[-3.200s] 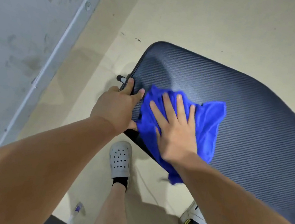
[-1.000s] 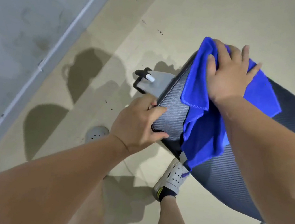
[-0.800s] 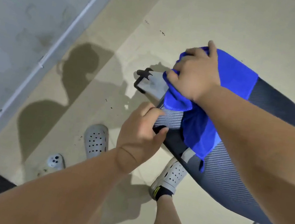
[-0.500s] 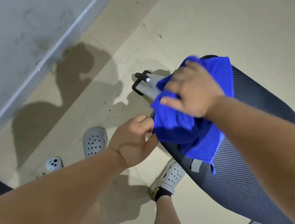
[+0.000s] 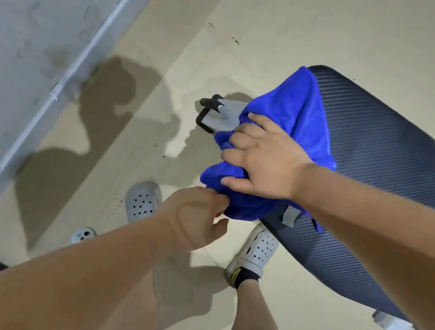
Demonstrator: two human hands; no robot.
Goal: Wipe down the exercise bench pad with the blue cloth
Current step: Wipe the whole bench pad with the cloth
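Observation:
The dark ribbed bench pad slants from the upper middle to the lower right. The blue cloth is bunched over its near end. My right hand lies on top of the cloth, fingers curled over it and round the pad's end edge. My left hand sits just below, at the pad's lower corner, fingers curled against the corner where the cloth hangs down. The cloth hides the corner itself.
A grey bracket with a black handle sticks out from the pad's end. My two white clogs stand on the beige floor under the pad. A grey wall with a rail runs along the left. A white frame foot shows lower right.
My right hand has dragged the cloth from the pad's top face down over its end edge and bunched it there. My left hand has slid down the edge to the lower corner.

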